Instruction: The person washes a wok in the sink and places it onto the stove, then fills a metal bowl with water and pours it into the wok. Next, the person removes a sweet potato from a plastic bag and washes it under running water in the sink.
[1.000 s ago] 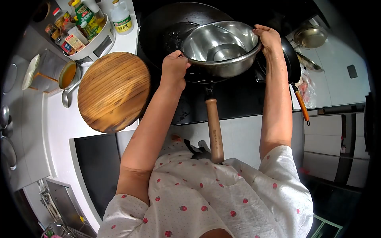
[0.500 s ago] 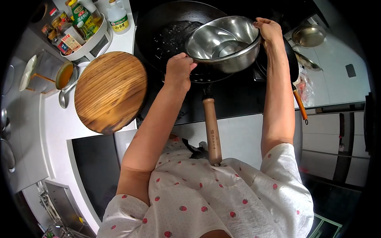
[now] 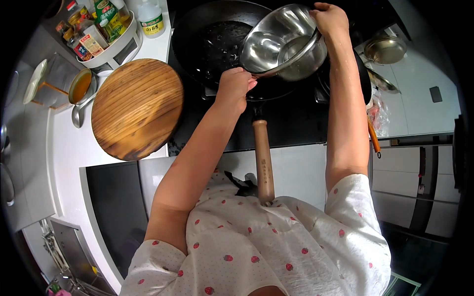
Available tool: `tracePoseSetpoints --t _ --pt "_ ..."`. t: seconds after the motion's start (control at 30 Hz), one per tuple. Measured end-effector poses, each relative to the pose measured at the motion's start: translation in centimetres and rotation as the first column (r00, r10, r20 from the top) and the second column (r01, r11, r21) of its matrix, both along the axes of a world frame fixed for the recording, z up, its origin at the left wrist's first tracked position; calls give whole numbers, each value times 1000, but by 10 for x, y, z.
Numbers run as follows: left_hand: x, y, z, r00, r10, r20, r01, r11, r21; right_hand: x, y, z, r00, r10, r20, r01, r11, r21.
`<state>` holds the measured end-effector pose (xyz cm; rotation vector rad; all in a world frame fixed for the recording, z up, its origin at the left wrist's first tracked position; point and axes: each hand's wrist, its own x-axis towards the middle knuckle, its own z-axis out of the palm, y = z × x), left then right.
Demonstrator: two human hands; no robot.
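A shiny metal bowl (image 3: pixel 302 59) is tilted toward the left over a black wok (image 3: pixel 190 49). My left hand (image 3: pixel 234 86) grips the bowl's lower left rim, and my right hand (image 3: pixel 331 20) is closed on its upper right rim. Dark liquid with glints lies in the wok. The wok's wooden handle (image 3: pixel 263 160) points toward my body. Whether anything is left inside the bowl cannot be made out.
A round wooden board (image 3: pixel 138 109) lies left of the stove. Beyond it are a bottle rack (image 3: pixel 116 53), a vinegar bottle (image 3: pixel 150 20) and a small bowl of orange-brown liquid (image 3: pixel 80 87). A second pan with an orange handle (image 3: pixel 373 134) sits at right.
The bowl has tipped further to the left, its right side raised by my right hand. My left hand has shifted slightly right with the rim.
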<state>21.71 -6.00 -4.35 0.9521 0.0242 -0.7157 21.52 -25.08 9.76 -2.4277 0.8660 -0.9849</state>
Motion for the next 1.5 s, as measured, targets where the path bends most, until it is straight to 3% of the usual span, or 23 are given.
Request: tracePoseSetpoints --t 0.2,0.33,0.37,0.4,0.43,0.5,0.63,0.7,0.87,0.93,1.0,1.03,1.07,1.27,1.37,1.4,1.5 --pt "9 -8 -6 993 -120 -20 120 993 2 19 25 14 995 94 22 -86 966 -245" --pt "13 -12 -8 993 -104 -50 103 994 -32 26 55 28 976 213 37 -183 905 -384" --pt "14 -10 -12 990 -134 42 136 989 -57 27 61 31 968 246 49 -203 881 -427" --pt "15 -12 -12 976 -170 137 183 980 -84 22 75 37 975 222 18 -194 885 -423" --pt "13 -15 0 991 -117 -63 113 991 -68 15 92 43 982 191 -14 -178 888 -423" --pt "13 -16 1 988 -139 -64 131 985 -113 9 114 54 983 143 -115 -174 927 -332" --pt "13 -16 6 989 -136 -51 128 983 -133 15 117 49 975 216 -43 -214 882 -421" --pt "14 -14 8 994 -46 -104 34 993 -117 9 116 49 974 225 -14 -208 876 -434" --pt "11 1 19 994 100 -49 -102 994 -44 -18 106 53 955 224 195 -145 926 -350" --pt "15 9 21 981 192 -24 -193 978 -77 -19 88 47 922 266 282 -123 891 -437" --pt "20 15 28 960 267 -89 -276 955 -106 -25 82 49 903 269 334 -130 914 -384" --pt "23 19 31 941 302 -153 -323 936 -141 -27 79 51 910 264 321 -131 914 -383" --pt "27 26 33 960 256 -111 -276 929 -247 -29 78 55 916 256 308 -127 914 -384" --pt "13 78 78 871 442 -213 -490 764 -420 -30 117 90 952 257 167 -170 896 -410" --pt "13 120 83 818 528 -229 -563 651 -508 -41 187 117 931 364 13 -329 855 -401" --pt "12 139 86 795 558 -237 -589 621 -517 -24 200 118 931 357 78 -279 833 -478" --pt "3 210 84 723 655 -219 -643 521 -562 -35 289 123 838 545 41 -449 729 -518"
